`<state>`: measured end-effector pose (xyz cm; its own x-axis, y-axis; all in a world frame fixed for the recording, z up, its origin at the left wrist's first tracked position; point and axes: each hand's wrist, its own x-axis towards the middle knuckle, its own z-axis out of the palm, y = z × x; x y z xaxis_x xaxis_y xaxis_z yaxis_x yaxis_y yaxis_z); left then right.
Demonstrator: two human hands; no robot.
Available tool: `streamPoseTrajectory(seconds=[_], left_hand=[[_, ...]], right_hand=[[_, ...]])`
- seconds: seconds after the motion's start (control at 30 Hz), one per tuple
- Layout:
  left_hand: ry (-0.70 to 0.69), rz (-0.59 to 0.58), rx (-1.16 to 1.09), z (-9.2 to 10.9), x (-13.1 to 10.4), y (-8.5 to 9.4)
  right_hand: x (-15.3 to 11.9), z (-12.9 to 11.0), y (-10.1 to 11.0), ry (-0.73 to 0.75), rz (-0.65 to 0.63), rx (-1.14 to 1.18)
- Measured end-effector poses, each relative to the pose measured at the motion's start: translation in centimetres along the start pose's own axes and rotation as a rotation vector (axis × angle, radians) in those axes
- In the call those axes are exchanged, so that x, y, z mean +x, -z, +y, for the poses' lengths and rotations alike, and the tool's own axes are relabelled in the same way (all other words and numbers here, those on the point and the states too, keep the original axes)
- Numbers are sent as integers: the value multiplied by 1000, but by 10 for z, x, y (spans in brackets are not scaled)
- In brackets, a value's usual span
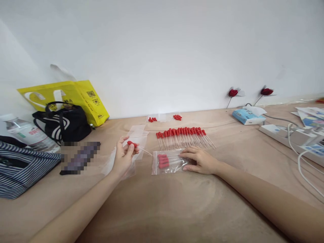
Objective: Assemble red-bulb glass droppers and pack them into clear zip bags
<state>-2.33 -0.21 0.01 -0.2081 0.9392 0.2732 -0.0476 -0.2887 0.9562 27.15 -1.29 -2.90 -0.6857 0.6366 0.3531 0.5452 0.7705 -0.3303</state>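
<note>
My left hand (124, 153) pinches a dropper by its red rubber bulb (132, 144). Its clear thin stem points right and down, the tip close to the left end of a clear zip bag (155, 168). Inside that bag lie several droppers with red bulbs (163, 161) toward the left end. My right hand (199, 160) rests on the bag's right end, fingers stretched over it and thumb apart near the lower edge. Just beyond the bag, a row of droppers (182, 133) lies side by side, red bulbs facing the wall.
Flat clear bags (138, 133) lie beside my left hand. Farther back are bags with loose red bulbs (177, 117). A yellow bag (97, 104), black pouch (73, 123) and striped bag (22, 172) stand left. Tissues (246, 116) and a power strip (283, 136) sit right.
</note>
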Motion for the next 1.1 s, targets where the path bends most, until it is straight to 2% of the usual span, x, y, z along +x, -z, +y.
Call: streamPoseTrajectory(seconds=[0.13,0.33,0.4,0.53,0.8,0.93,1.1], left_hand=[[65,22,-2,-7,-13,6],[69,176,-36,-8,-9,15],[81,195,-39,-8,-7,20],[143,153,-38,-11,-9,21],[289,86,-57,-5,-21,3],[299,121,-50,-2,-23,2],[277,85,-14,-4,-22,6]], right_hand=[[0,0,0,-1,1,-3],[0,1,0,10,3,-10],[0,1,0,10,3,-9],[0,1,0,6,2,-8],[0,0,0,4,6,0],[0,1,0,0,-2,-1],[0,1,0,1,-5,1]])
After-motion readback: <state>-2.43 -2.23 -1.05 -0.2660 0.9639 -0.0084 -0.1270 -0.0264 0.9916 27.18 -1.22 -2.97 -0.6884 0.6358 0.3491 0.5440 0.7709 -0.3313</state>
